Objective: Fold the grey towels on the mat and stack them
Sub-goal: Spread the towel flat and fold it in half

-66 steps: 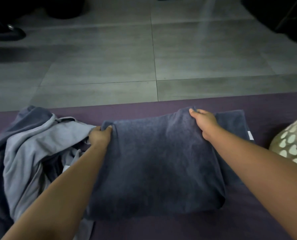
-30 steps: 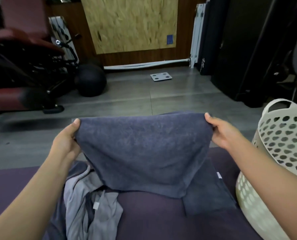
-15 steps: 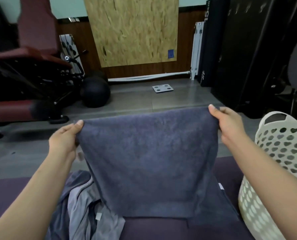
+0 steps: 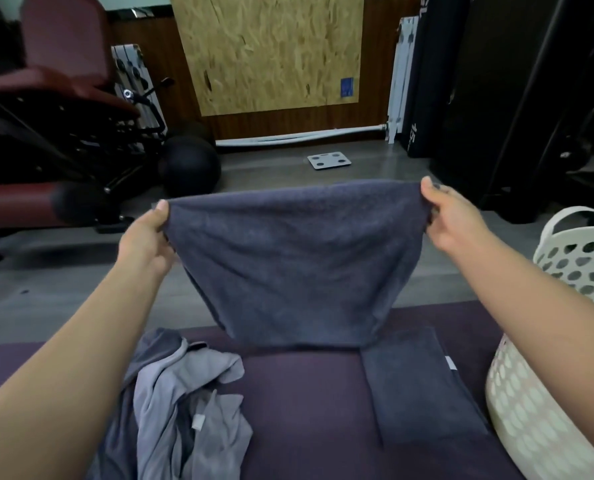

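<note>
A dark grey towel [image 4: 295, 268] hangs in the air above the purple mat [image 4: 306, 410]. My left hand [image 4: 146, 237] pinches its upper left corner and my right hand [image 4: 451, 216] pinches its upper right corner, so the top edge is stretched between them. The towel's lower edge hangs just above the mat. A folded dark grey towel [image 4: 420, 386] lies flat on the mat at the right. A crumpled heap of light and dark grey towels [image 4: 184, 403] lies on the mat at the left.
A cream perforated laundry basket [image 4: 544, 393] stands at the mat's right edge. Beyond the mat is grey tiled floor with a white bathroom scale [image 4: 329, 160], a black ball [image 4: 190, 168] and a red gym bench [image 4: 46, 140] at the left.
Both hands lifted the towel off the mat and hold it up by its top corners. In the last half second its lower edge rose clear of the folded towel.
</note>
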